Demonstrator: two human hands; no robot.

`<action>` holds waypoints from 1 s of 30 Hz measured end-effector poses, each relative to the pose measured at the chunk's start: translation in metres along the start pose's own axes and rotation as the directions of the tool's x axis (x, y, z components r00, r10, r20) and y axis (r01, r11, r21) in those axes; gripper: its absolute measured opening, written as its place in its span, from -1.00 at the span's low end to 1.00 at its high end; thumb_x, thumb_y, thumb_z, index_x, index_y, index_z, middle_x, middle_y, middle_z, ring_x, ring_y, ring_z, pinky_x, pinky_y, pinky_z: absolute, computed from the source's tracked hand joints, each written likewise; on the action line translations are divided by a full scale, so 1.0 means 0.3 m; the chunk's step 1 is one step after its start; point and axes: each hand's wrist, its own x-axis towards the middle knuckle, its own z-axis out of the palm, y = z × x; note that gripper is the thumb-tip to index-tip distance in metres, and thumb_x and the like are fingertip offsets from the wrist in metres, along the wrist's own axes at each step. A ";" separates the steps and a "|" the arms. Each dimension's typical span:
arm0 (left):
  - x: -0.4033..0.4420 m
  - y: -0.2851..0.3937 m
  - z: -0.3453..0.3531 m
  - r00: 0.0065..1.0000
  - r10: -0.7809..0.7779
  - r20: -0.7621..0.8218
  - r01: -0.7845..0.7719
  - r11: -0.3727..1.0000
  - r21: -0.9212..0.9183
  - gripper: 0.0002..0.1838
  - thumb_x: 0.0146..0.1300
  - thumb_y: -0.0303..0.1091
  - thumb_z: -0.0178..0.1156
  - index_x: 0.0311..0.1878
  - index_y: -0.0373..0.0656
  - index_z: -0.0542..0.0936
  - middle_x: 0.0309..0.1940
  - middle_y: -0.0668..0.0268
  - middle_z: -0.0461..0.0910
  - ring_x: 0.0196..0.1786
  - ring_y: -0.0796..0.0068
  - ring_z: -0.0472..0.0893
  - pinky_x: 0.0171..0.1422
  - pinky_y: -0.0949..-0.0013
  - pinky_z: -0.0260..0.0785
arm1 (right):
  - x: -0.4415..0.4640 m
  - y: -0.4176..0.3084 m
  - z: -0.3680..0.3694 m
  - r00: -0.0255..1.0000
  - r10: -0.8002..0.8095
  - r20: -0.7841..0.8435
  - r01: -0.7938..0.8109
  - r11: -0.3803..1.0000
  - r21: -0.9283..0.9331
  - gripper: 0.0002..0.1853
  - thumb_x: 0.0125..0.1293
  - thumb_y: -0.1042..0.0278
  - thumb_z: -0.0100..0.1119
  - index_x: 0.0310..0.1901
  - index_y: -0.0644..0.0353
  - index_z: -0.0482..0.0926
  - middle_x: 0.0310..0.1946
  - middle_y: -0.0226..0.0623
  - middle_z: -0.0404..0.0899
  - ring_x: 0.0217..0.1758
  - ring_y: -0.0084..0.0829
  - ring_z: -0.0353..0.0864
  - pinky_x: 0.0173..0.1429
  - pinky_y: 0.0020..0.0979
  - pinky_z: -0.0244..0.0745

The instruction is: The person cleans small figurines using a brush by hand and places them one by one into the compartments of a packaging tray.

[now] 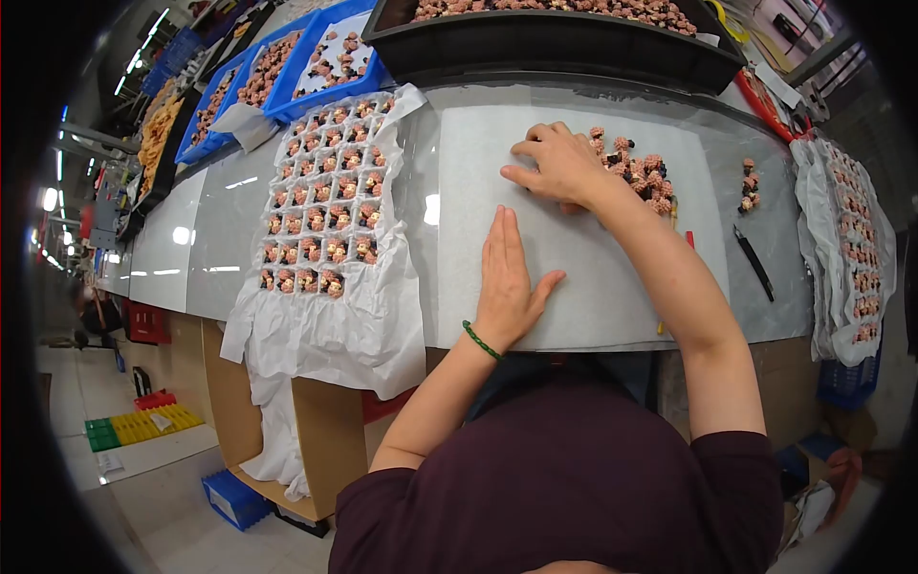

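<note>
White sheet [602, 277], left hand [510, 292] flat, released, right hand [559, 167] arched beside figurines [648, 175], its grasp unclear

The long gray table [216, 239] is shiny. Bright white lights [50, 199] glow far off on the left. Below the table, the floor [172, 512] is pale.
</note>
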 end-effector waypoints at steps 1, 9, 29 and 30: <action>-0.003 -0.001 0.002 1.000 -0.007 0.006 0.007 1.000 -0.004 -0.05 -0.13 -0.31 0.27 0.21 -0.44 -0.14 0.18 -0.20 -0.09 0.22 -0.08 0.04 0.24 0.12 -0.07 | -0.025 -0.002 0.003 0.998 -0.058 0.009 0.058 0.998 0.015 -0.62 0.04 0.02 0.05 -0.17 0.06 0.52 -0.10 -0.25 0.40 0.05 -0.28 0.28 0.04 -0.26 0.19; 0.002 -0.005 0.004 1.000 -0.025 -0.002 0.024 0.997 -0.077 -0.06 -0.12 -0.29 0.26 0.20 -0.47 -0.12 0.18 -0.17 -0.05 0.23 -0.04 0.04 0.24 0.12 -0.07 | -0.194 -0.013 0.017 0.939 -0.339 -0.066 0.344 0.933 0.108 -0.71 0.02 0.19 0.09 -0.23 0.14 0.52 -0.19 -0.29 0.44 0.00 -0.32 0.33 0.04 -0.33 0.20; 0.004 0.000 -0.014 1.000 0.002 0.014 -0.001 0.998 -0.065 -0.17 -0.05 -0.36 0.20 0.19 -0.44 -0.06 0.16 -0.10 0.04 0.21 0.01 0.09 0.23 0.15 -0.08 | -0.125 0.106 -0.039 0.997 0.004 0.071 -0.014 0.991 0.136 -0.66 0.15 0.07 -0.09 -0.18 0.07 0.53 -0.07 -0.34 0.41 0.07 -0.33 0.26 0.11 -0.16 0.12; 0.003 -0.001 -0.015 1.000 -0.018 -0.009 0.017 0.995 -0.101 -0.21 -0.04 -0.38 0.18 0.19 -0.43 -0.04 0.15 -0.09 0.06 0.20 0.02 0.11 0.22 0.17 -0.04 | -0.126 0.102 -0.036 0.999 -0.035 -0.017 0.037 0.994 0.100 -0.69 0.14 0.10 -0.06 -0.18 0.07 0.53 -0.09 -0.34 0.42 0.06 -0.33 0.27 0.11 -0.18 0.12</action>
